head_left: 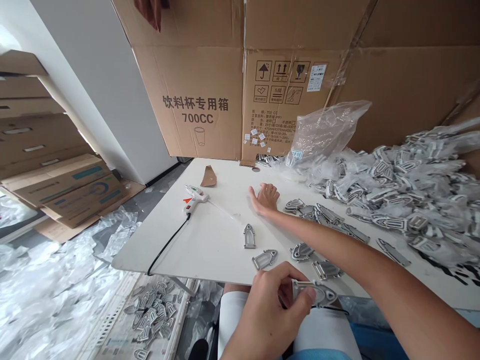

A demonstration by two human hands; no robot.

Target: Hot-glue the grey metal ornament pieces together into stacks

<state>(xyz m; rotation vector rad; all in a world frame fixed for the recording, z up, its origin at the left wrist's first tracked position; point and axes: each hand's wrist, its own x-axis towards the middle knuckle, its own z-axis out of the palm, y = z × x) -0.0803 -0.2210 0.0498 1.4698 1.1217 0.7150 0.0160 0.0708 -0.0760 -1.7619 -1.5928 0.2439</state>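
Note:
My left hand (275, 305), low in front of the table edge, pinches an arch-shaped grey metal piece (320, 293) between thumb and fingers. My right hand (265, 199) rests on the white table (221, 235), thumb spread and fingers loosely bent, with nothing visible in it. Beside its wrist lie several similar metal pieces (328, 214). Closer to me, one piece (249, 236) stands apart, with another (264, 259) just below it. Left of my right hand, a white glue gun (195, 198) with an orange trigger lies on its side.
A black cord (167, 245) runs from the glue gun over the table edge. Bagged metal pieces (397, 185) are heaped at right. Cardboard (206, 75) walls the back, with a brown scrap (209, 176) before it. Another person's hand (150, 12) shows above. Loose pieces (153, 310) fill a tray below.

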